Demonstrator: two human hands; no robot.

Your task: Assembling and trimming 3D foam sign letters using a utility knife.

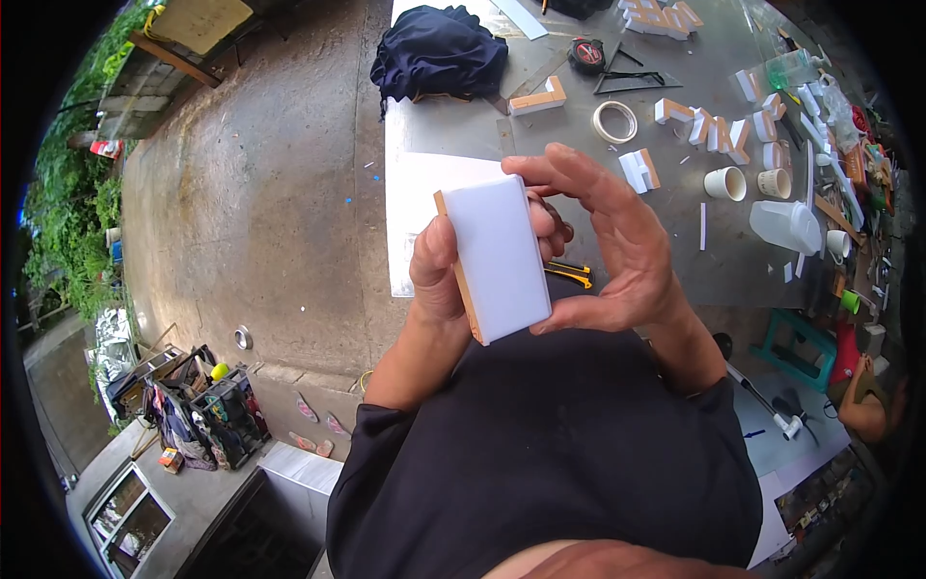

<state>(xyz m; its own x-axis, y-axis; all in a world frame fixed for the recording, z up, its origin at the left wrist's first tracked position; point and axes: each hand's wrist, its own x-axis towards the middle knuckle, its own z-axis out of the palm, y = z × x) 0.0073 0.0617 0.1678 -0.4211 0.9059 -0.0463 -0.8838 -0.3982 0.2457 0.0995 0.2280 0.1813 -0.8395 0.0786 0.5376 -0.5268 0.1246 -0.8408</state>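
Note:
A white rectangular block (497,265) with an orange-tan side is held up in front of my chest, slightly tilted. My left hand (439,270) grips its left edge, the thumb on the tan side and the other fingers hidden behind it. Along the right edge, my right hand (622,241) is curled round the block, fingertips at the top corner and thumb at the bottom corner. Between the block and my right palm shows a yellow and black utility knife (571,274), partly covered by my hands.
On the grey table (675,261) lie several white-and-tan letter-shaped pieces (714,133), a tape roll (614,122), a tape measure (586,55), paper cups (724,183) and a plastic container (786,227). Dark cloth (439,53) sits at the far left corner. Another person's arm (861,405) shows at right.

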